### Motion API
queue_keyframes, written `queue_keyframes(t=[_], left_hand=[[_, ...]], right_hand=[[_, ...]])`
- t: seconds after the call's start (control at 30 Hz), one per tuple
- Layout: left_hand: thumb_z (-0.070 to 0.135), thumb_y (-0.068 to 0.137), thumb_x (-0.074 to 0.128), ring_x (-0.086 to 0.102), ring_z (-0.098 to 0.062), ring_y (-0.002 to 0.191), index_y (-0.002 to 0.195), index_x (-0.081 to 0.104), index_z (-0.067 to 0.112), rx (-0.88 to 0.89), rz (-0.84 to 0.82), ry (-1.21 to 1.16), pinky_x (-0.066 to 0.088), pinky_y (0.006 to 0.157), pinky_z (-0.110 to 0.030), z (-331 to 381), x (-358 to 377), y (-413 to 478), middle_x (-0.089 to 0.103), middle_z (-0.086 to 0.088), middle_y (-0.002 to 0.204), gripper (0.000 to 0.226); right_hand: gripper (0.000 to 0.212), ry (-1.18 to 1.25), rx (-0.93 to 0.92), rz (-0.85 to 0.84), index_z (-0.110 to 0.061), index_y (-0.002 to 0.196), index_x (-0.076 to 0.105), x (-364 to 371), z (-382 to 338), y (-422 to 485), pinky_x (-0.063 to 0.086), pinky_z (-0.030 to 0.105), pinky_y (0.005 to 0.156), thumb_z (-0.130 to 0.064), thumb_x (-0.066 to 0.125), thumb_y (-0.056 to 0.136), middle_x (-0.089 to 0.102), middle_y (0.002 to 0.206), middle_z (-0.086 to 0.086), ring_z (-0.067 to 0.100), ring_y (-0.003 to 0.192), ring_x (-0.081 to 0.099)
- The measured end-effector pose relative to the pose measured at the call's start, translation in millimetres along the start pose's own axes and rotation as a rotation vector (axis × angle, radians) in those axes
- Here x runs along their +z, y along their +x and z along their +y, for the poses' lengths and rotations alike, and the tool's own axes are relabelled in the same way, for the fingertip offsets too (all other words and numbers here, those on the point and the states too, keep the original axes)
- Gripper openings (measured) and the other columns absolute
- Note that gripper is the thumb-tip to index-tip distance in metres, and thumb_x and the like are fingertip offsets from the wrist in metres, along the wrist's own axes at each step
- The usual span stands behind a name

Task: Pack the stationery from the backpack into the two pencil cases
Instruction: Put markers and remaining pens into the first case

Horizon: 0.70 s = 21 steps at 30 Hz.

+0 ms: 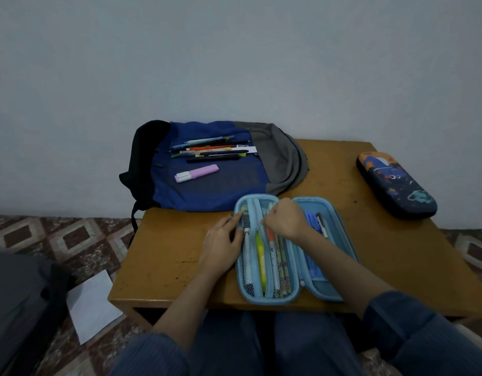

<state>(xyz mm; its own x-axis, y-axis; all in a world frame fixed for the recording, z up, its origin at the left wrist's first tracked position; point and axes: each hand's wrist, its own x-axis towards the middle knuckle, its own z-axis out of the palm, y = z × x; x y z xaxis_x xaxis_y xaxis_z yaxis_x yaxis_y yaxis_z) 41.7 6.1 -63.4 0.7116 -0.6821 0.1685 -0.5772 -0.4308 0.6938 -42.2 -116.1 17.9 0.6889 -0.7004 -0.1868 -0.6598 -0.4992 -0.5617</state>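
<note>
A light blue pencil case [333, 213] lies open at the table's front, with several pens under the mesh of its left half. My left hand [223, 244] rests on that half's left edge, fingers straight against the mesh. My right hand [284, 218] is curled over the middle of the case and pinches the top of an orange pen [270, 238] tucked in the mesh. Behind lies a blue and grey backpack [207, 191], flat, with a bunch of pens and a ruler [211, 150] and a purple highlighter [197, 173] on top. A dark patterned pencil case [395, 184] lies shut at the right.
The small wooden table [169, 256] stands against a pale wall. A white sheet of paper [92, 305] lies on the patterned floor at the left, next to a dark bag [20, 302]. My knees are under the table's front edge.
</note>
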Motion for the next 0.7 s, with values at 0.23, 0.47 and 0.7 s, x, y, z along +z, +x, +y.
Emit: queue_keyframes(t=[0.23, 0.47, 0.7], left_hand=[[0.045, 0.088, 0.056, 0.045, -0.014, 0.126, 0.136, 0.046, 0.03, 0.001, -0.019, -0.08, 0.041, 0.103, -0.035, -2.2, -4.7, 0.2, 0.049, 0.002, 0.139, 0.051], [0.046, 0.087, 0.056, 0.046, -0.013, 0.125, 0.135, 0.047, 0.029, 0.009, 0.002, -0.068, 0.041, 0.101, -0.03, -2.9, -2.9, 0.8, 0.05, 0.003, 0.138, 0.052], [0.046, 0.087, 0.057, 0.046, -0.012, 0.125, 0.135, 0.048, 0.028, 0.013, 0.01, -0.07, 0.04, 0.1, -0.028, -2.4, -3.3, -0.4, 0.051, 0.002, 0.137, 0.052]], right_hand=[[0.041, -0.083, -0.014, 0.031, -0.009, 0.049, 0.041, 10.9, -8.3, -2.1, 0.044, 0.03, 0.048, -0.016, 0.069, 0.078, 0.046, 0.052, 0.004, 0.023, 0.058, 0.053], [0.037, -0.173, -0.002, 0.045, -0.012, 0.055, 0.034, 10.4, -13.0, -10.1, 0.023, 0.024, 0.04, -0.009, 0.059, 0.082, 0.038, 0.057, 0.0, 0.021, 0.064, 0.046], [0.039, -0.192, -0.003, 0.013, -0.012, 0.058, 0.032, 8.4, -21.2, -15.8, 0.026, 0.025, 0.043, -0.01, 0.06, 0.085, 0.036, 0.061, 0.0, 0.019, 0.061, 0.043]])
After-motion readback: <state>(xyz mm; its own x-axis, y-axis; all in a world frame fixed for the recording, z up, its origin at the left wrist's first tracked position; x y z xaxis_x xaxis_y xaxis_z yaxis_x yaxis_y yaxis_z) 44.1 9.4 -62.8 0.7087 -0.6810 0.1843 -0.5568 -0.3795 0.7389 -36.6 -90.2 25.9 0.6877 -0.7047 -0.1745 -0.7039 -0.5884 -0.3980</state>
